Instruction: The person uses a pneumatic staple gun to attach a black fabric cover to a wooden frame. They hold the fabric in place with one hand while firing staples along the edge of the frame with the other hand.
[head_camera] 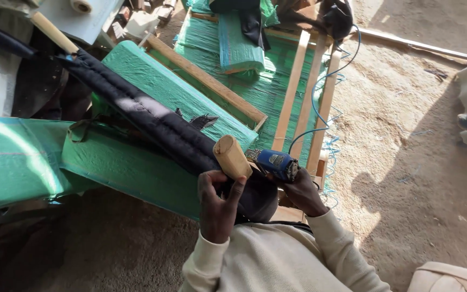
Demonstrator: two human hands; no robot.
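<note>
The biggest thing before you is the wooden furniture frame [298, 92], wrapped in green woven sheeting [158, 86], running from 9 o'clock up toward 1 o'clock. It looks rigid and heavy; the sheeting looks thin and slick, so take the frame by its bare wooden rails rather than by the cloth.

Across it lies the long dark padded roll [152, 121], slanting from 10 o'clock down to the centre, wound on a wooden pole [232, 157] whose cut end shows at the centre and whose far end sticks out at 10 o'clock. I judge the padding soft and yielding, the pole stiff underneath; squeeze through to the core for a sure hold.

Your left hand [218, 208], at 6 o'clock, is closed around the roll's near end, just below the pole tip.

Your right hand [302, 192], just right of centre, is wrapped around the blue power tool [277, 164], compact and probably dense, its blue cable [320, 103] trailing toward 1 o'clock.
</note>
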